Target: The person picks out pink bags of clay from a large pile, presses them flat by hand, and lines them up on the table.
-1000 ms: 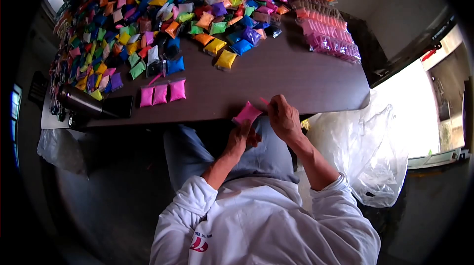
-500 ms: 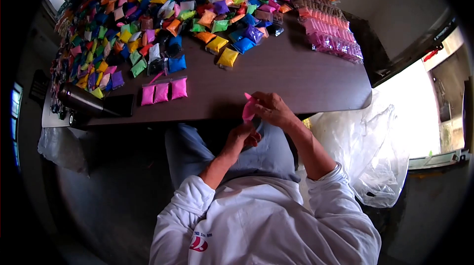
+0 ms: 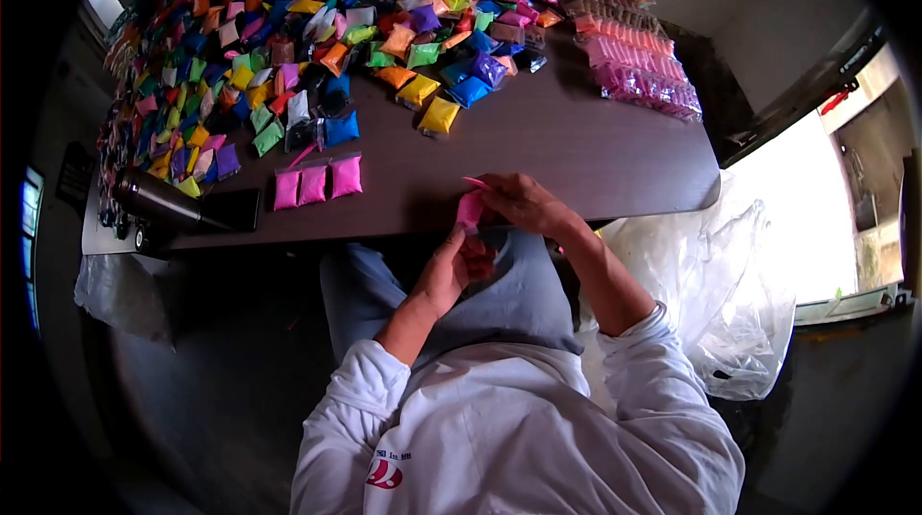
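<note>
pink packet at the table's near edge: right hand pinches its top from 3 o'clock, left hand curls under at 6 o'clock, grip unclear. pinching both ends firmly would steady it, i'd judge.

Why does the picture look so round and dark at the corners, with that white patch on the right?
Head view: a fisheye lens bows the table edge and blackens the corners; daylight blows the window out white; the pink packet in the right hand looks sharp.

Pink packet, three pink packets on dark brown table, white sleeves.
</note>
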`<state>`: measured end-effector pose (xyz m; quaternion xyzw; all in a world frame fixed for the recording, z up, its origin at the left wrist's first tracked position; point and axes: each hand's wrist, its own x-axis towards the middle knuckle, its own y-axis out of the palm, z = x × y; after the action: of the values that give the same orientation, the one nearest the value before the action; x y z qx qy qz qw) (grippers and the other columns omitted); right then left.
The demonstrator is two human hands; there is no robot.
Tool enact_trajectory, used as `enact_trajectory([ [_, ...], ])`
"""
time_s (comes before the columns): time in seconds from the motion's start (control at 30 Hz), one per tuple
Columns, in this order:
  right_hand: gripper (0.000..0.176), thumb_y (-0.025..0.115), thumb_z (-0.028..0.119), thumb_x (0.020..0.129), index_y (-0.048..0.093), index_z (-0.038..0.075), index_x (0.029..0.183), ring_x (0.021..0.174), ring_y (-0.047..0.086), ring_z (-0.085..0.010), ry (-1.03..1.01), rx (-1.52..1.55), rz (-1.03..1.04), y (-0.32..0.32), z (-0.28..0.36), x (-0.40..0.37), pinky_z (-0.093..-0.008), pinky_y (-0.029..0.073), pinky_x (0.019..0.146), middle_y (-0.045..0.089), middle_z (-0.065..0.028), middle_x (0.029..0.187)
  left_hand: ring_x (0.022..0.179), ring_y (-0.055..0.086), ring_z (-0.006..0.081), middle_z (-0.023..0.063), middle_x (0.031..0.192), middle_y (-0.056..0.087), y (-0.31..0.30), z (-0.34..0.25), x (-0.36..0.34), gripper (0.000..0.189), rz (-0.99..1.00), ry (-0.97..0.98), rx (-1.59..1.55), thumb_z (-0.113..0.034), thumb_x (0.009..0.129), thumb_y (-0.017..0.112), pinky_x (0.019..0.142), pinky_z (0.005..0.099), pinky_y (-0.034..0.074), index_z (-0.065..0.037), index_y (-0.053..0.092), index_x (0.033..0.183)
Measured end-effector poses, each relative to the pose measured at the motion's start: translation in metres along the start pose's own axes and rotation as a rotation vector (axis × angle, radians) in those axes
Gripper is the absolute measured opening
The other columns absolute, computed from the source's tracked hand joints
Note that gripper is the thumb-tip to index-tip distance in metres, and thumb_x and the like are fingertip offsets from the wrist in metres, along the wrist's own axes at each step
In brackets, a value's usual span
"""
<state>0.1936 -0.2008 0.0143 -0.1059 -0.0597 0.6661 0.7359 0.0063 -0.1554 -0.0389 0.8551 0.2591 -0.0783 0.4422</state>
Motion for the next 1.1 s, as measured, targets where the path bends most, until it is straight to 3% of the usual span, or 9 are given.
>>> enact_trajectory([
  [0.07, 0.031, 0.048, 0.026, 0.093, 0.059, 0.002, 0.108, 0.085, 0.062, -0.0289, -0.054, -0.497, -0.097, 0.002, 0.006, 0.001, -0.0359, 0.048, 0.076, 0.064, -0.0162, 0.09, 0.072, 0.061, 0.0194, 0.0102, 0.084, 0.066, -0.006, 0.007, 0.005, 0.042, -0.072, 0.009, 0.06, -0.051, 0.087, 0.054, 0.068, 0.0313, 0.047, -0.01, 0.057, 0.078],
  [0.2, 0.035, 0.044, 0.032, 0.095, 0.058, 0.002, 0.107, 0.087, 0.06, -0.0344, -0.025, -0.592, -0.185, -0.007, 0.002, -0.008, -0.0388, 0.046, 0.074, 0.063, -0.0196, 0.091, 0.068, 0.061, 0.0171, 0.0086, 0.082, 0.066, -0.001, 0.013, 0.008, 0.041, -0.146, 0.055, 0.16, -0.05, 0.087, 0.055, 0.065, 0.0284, 0.046, -0.01, 0.057, 0.077],
  [0.37, 0.03, 0.045, 0.031, 0.095, 0.055, 0.003, 0.1, 0.074, 0.052, -0.0155, 0.134, -0.192, -0.268, -0.011, 0.006, -0.019, -0.0307, 0.043, 0.064, 0.054, -0.0096, 0.076, 0.067, 0.061, 0.0149, 0.0077, 0.081, 0.067, 0.0, 0.013, 0.009, 0.043, -0.173, 0.056, 0.177, -0.052, 0.086, 0.054, 0.064, 0.0271, 0.045, -0.011, 0.058, 0.077],
  [0.5, 0.027, 0.046, 0.028, 0.095, 0.054, 0.002, 0.097, 0.069, 0.046, -0.0107, 0.087, -0.218, -0.209, -0.013, 0.01, -0.024, -0.0287, 0.041, 0.061, 0.049, -0.0055, 0.071, 0.069, 0.062, 0.0162, 0.0083, 0.082, 0.066, -0.001, 0.008, 0.007, 0.043, -0.125, 0.08, 0.104, -0.051, 0.087, 0.053, 0.064, 0.0276, 0.046, -0.01, 0.058, 0.076],
  [0.6, 0.022, 0.049, 0.022, 0.092, 0.056, 0.002, 0.095, 0.066, 0.052, -0.0152, 0.032, -0.311, -0.236, -0.009, 0.007, -0.025, -0.0315, 0.043, 0.06, 0.053, -0.0074, 0.07, 0.07, 0.062, 0.0176, 0.009, 0.083, 0.066, -0.002, 0.009, 0.01, 0.042, -0.116, 0.076, 0.099, -0.05, 0.088, 0.052, 0.065, 0.0279, 0.047, -0.009, 0.058, 0.078],
  [0.67, 0.018, 0.054, 0.021, 0.088, 0.059, 0.004, 0.092, 0.07, 0.061, -0.0313, -0.141, -0.498, -0.3, -0.004, 0.002, -0.022, -0.0387, 0.047, 0.064, 0.061, -0.0148, 0.077, 0.07, 0.061, 0.0172, 0.0087, 0.083, 0.066, -0.002, 0.011, 0.012, 0.043, -0.113, 0.076, 0.107, -0.05, 0.089, 0.051, 0.064, 0.0275, 0.047, -0.009, 0.059, 0.079],
  [0.87, 0.012, 0.058, 0.016, 0.083, 0.06, 0.003, 0.082, 0.07, 0.06, -0.0333, -0.24, -0.72, -0.318, 0.009, 0.009, -0.02, -0.0405, 0.048, 0.061, 0.06, -0.0137, 0.075, 0.068, 0.06, 0.0144, 0.0062, 0.079, 0.064, 0.009, 0.012, 0.022, 0.046, -0.221, 0.035, 0.223, -0.05, 0.092, 0.046, 0.064, 0.0254, 0.045, -0.007, 0.062, 0.085],
  [0.93, 0.012, 0.058, 0.015, 0.082, 0.06, 0.003, 0.08, 0.068, 0.059, -0.0332, -0.246, -0.771, -0.321, 0.011, 0.013, -0.02, -0.0408, 0.047, 0.06, 0.059, -0.0129, 0.074, 0.065, 0.061, 0.0124, 0.0059, 0.074, 0.065, 0.007, 0.015, 0.025, 0.057, -0.229, 0.099, 0.309, -0.06, 0.087, 0.047, 0.062, 0.0255, 0.046, -0.007, 0.063, 0.078],
  [1.1, 0.016, 0.056, 0.016, 0.082, 0.055, 0.003, 0.074, 0.066, 0.058, -0.0351, -0.263, -0.867, -0.33, 0.015, 0.018, -0.016, -0.0443, 0.046, 0.056, 0.057, -0.0133, 0.07, 0.065, 0.062, 0.0125, 0.0065, 0.072, 0.065, 0.013, 0.018, 0.021, 0.058, -0.238, 0.156, 0.348, -0.06, 0.088, 0.044, 0.064, 0.0256, 0.048, -0.006, 0.062, 0.077],
])
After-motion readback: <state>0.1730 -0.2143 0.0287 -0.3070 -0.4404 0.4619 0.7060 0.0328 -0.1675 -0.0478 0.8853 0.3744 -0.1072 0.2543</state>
